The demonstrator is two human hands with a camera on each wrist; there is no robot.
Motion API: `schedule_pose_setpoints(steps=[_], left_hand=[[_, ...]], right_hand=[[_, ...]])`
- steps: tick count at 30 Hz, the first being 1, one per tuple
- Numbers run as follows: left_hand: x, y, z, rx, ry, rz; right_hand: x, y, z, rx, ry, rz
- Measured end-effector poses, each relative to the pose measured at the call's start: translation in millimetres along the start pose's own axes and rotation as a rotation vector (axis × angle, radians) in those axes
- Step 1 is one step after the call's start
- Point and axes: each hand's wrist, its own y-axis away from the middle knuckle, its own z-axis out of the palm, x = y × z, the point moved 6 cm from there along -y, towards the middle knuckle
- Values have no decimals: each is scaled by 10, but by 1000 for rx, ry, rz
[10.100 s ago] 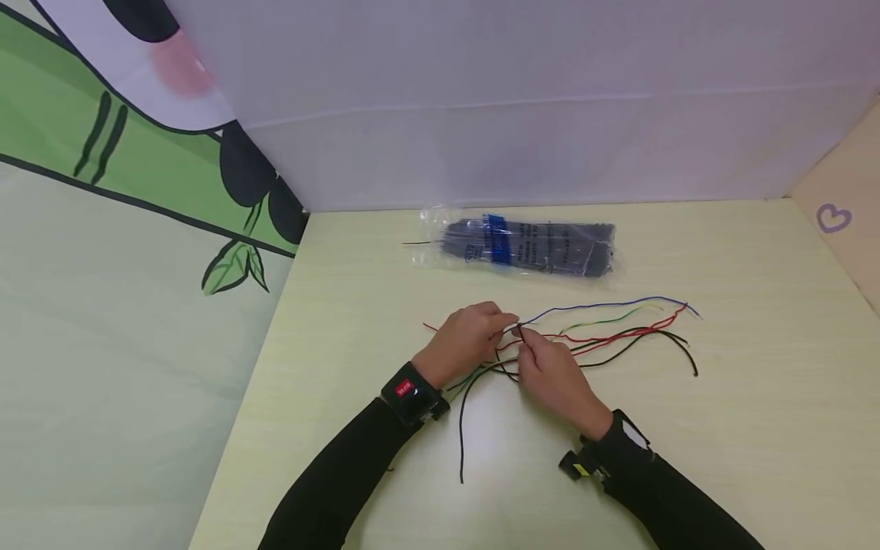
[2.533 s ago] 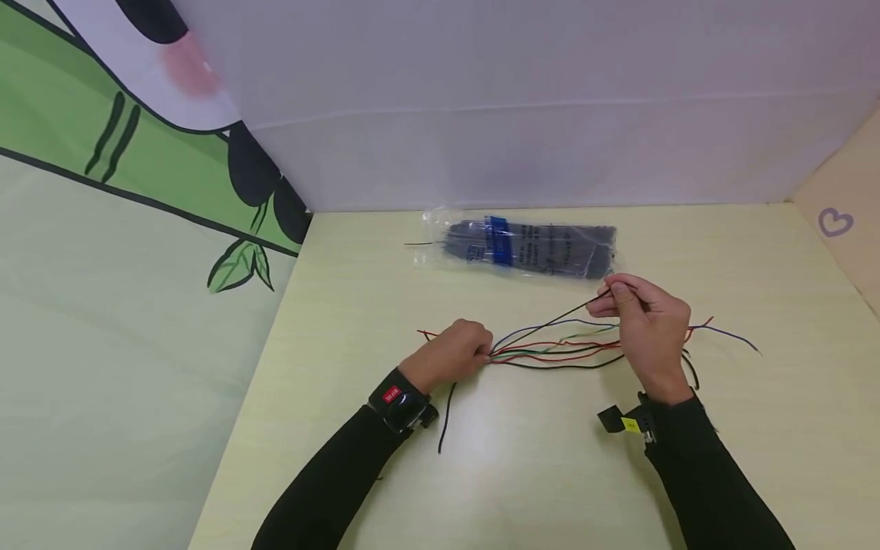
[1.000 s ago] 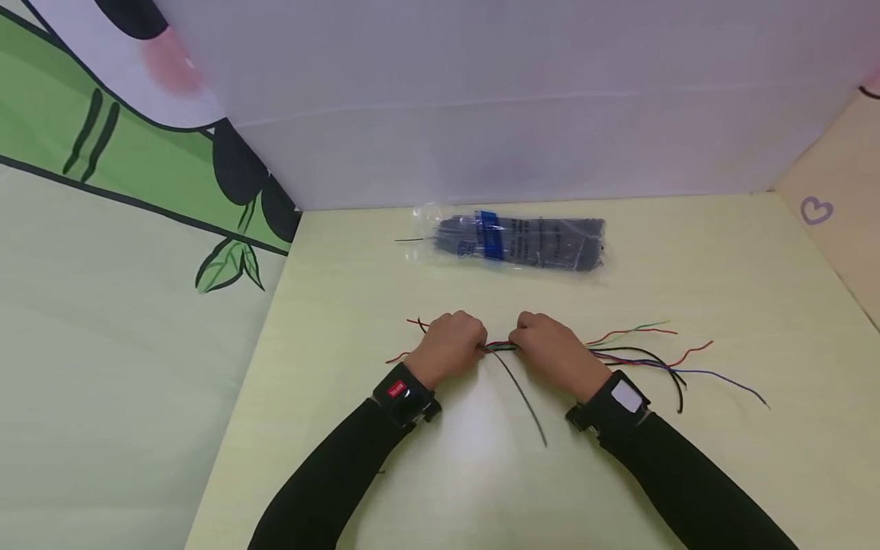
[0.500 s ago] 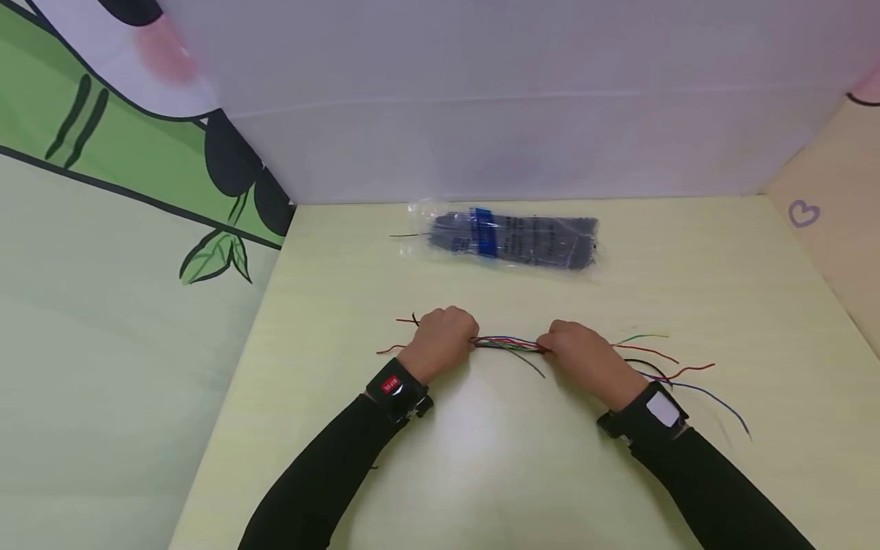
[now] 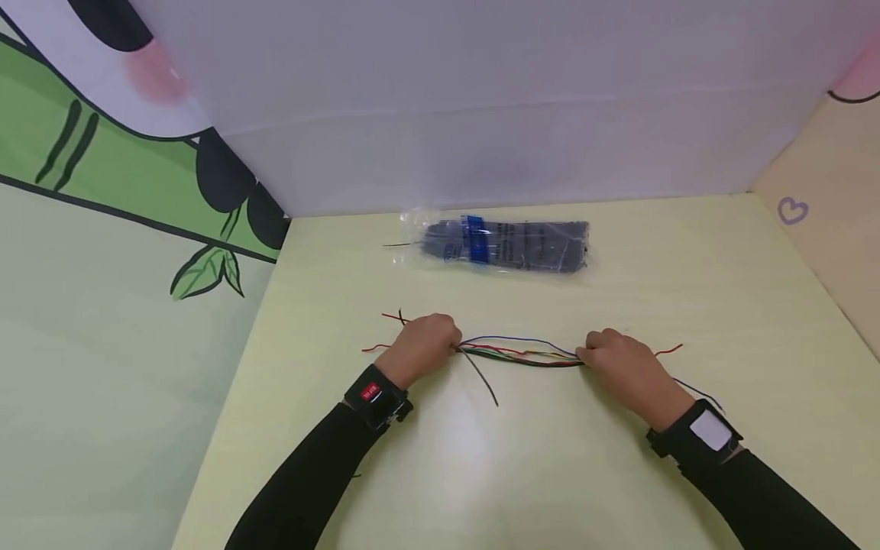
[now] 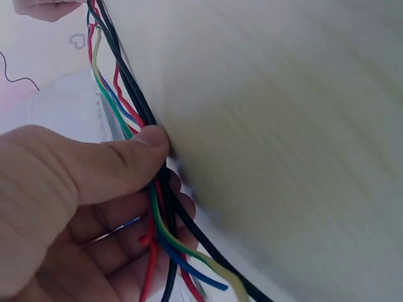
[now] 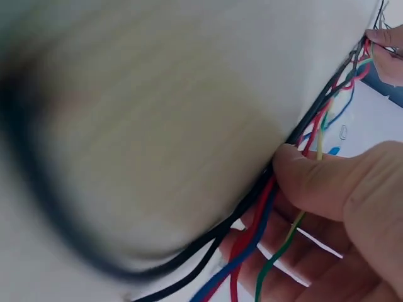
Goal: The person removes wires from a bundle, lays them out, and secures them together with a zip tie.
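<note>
A bundle of electrical wires point(image 5: 525, 360) in red, black, blue and green-yellow stretches sideways between my two hands just above the table. My left hand point(image 5: 422, 347) grips its left part; in the left wrist view the thumb point(image 6: 129, 157) presses the wires point(image 6: 129, 82) against the fingers. My right hand point(image 5: 629, 374) pinches the bundle farther right, its thumb point(image 7: 308, 173) over the wires in the right wrist view. Loose wire ends stick out beyond both hands. A thin dark strip point(image 5: 481, 376) hangs from beside my left hand; where it begins is hidden.
A clear plastic bag point(image 5: 509, 244) with a blue label, full of dark thin strips, lies at the back of the pale table point(image 5: 687, 260). One strip pokes out of its left end. A light fabric wall point(image 5: 481, 153) stands behind it.
Earlier my right hand held up one thin dark strand, then took the wires close to my left hand. Since then it has slid right along them, widening the gap.
</note>
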Motion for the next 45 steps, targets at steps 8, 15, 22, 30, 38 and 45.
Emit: schedule_pose_setpoints(steps=[8,15,22,30,38,45], left_hand=[[12,61,16,43,2,47],[45,59,26,46,-61,44],[83,72,58,3,-95,43],[48,86,21,-3,-107,1],[39,125,20,26,-104,-1],[20,176,-5,115,-136,6]], right_hand=[[-60,70,-44,-24,43,-51],[-106,79,-39,-64,61,-32],[-236,142,-48,-137,12,38],[-238,185,-111,-185,-73,130],[-253,201,-111,-166,-67,120],[-274,220,-96,-120,-13,106]])
